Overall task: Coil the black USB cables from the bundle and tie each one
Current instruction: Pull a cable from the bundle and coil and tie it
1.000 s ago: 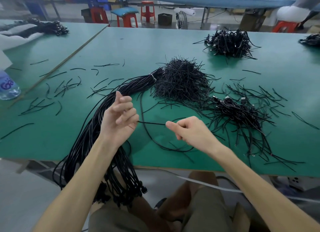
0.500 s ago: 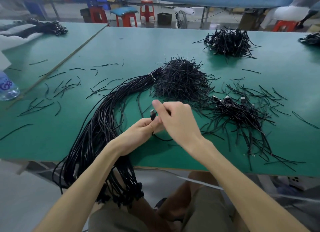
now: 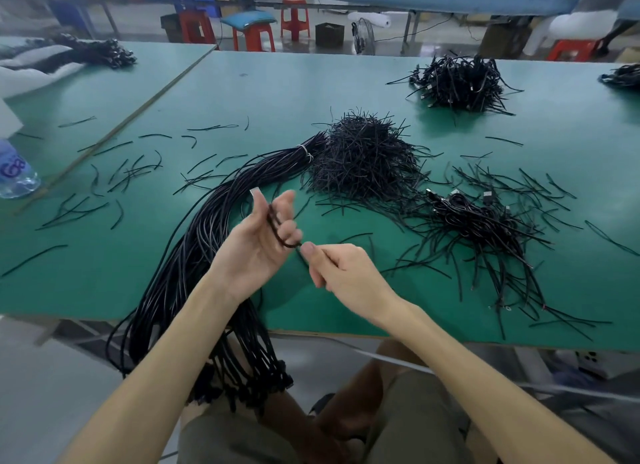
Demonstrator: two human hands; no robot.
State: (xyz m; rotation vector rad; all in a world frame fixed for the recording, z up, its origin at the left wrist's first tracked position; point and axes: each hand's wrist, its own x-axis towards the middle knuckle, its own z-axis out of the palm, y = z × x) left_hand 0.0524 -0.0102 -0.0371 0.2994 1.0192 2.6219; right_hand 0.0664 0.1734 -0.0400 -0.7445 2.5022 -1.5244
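At centre frame the left hand (image 3: 258,245) lay palm up, its fingers half curled through a small coil of cable (image 3: 276,225). The coil's long axis ran steeply from the fingertips down toward lower right. The right hand (image 3: 346,276), just right of it, pinched the cable at the coil's lower end between thumb and forefinger. The bundle (image 3: 194,256) lay behind the left hand, slanting from upper right over the table (image 3: 277,93) edge at lower left.
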